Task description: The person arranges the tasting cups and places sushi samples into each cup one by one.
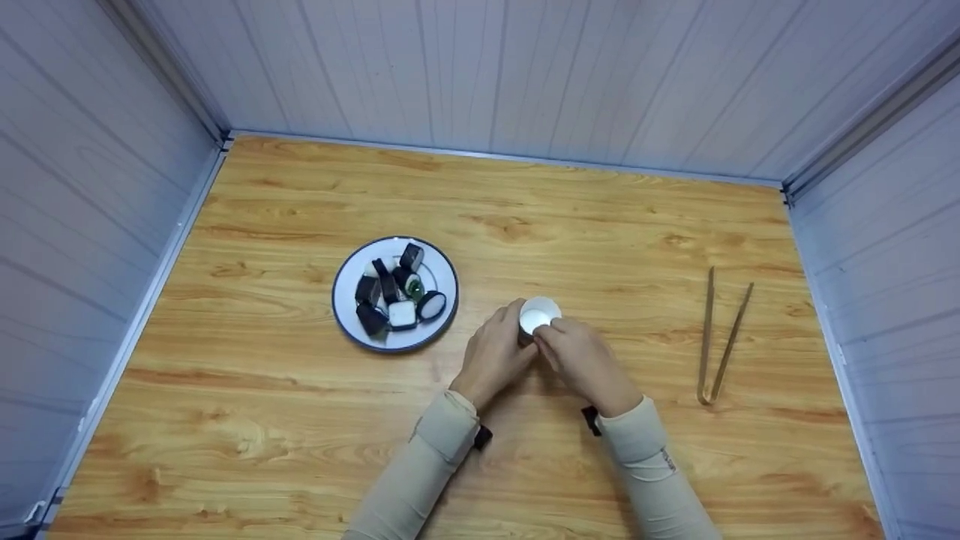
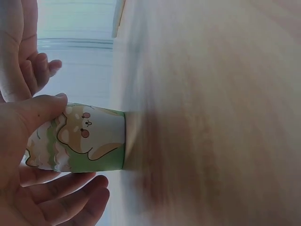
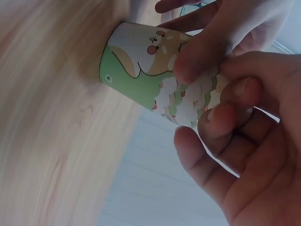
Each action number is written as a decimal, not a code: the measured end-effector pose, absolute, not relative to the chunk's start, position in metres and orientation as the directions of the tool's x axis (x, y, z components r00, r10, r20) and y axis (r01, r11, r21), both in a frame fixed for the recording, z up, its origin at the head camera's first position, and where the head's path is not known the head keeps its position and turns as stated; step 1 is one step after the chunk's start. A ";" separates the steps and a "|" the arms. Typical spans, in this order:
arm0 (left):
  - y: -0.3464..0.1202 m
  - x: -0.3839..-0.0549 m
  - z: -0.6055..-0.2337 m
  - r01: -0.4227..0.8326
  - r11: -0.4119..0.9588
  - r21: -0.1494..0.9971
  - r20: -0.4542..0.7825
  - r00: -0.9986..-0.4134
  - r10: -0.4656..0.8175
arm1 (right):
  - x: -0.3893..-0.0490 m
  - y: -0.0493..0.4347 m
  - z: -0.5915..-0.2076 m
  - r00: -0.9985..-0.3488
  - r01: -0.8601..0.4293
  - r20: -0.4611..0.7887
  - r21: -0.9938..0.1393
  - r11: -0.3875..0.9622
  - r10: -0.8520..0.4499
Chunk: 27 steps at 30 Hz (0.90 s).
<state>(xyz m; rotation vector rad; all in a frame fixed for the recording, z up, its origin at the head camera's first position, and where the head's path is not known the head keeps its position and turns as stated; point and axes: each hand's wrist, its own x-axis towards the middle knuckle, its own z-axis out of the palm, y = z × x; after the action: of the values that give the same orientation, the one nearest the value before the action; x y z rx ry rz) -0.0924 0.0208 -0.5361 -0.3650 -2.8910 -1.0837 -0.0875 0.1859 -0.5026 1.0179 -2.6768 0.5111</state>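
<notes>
A paper cup (image 1: 539,313) with a white inside stands on the wooden table; its outside is green and white with a cartoon animal, as the left wrist view shows. My left hand (image 1: 495,352) holds it from the left, the thumb (image 2: 44,109) on the near side and the fingers curled round the other. My right hand (image 1: 581,360) is at the cup's near right rim, with thumb and forefinger pinched together there. In the right wrist view the other right fingers (image 3: 190,150) curl loosely beside the cup (image 3: 136,56).
Left of the hands is a white plate (image 1: 345,300) with a blue rim, holding several sushi-like pieces in black wraps. Wooden tongs (image 1: 706,330) lie spread on the table (image 1: 525,195) to the right. Pale panel walls (image 1: 465,75) border the back and both sides.
</notes>
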 end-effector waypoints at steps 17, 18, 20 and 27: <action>0.019 -0.093 -0.539 0.223 0.714 0.664 0.102 -0.972 0.210 | -0.087 0.188 -0.501 -0.716 -0.688 0.377 -0.241 0.684 -0.587; 0.019 -0.093 -0.539 0.224 0.715 0.662 0.102 -0.972 0.210 | -0.087 0.188 -0.500 -0.717 -0.687 0.380 -0.238 0.687 -0.585; 0.019 -0.093 -0.539 0.226 0.715 0.662 0.104 -0.972 0.211 | -0.086 0.189 -0.498 -0.716 -0.685 0.386 -0.230 0.691 -0.581; 0.020 -0.094 -0.540 0.233 0.706 0.668 0.118 -0.971 0.208 | -0.084 0.194 -0.482 -0.703 -0.690 0.427 -0.215 0.691 -0.569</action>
<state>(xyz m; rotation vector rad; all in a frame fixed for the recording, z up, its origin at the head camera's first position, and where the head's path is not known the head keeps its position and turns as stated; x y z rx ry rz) -0.0940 0.0198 -0.5398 -0.3708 -2.8702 -1.1315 -0.0843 0.1936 -0.4824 0.9905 -2.5755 0.5195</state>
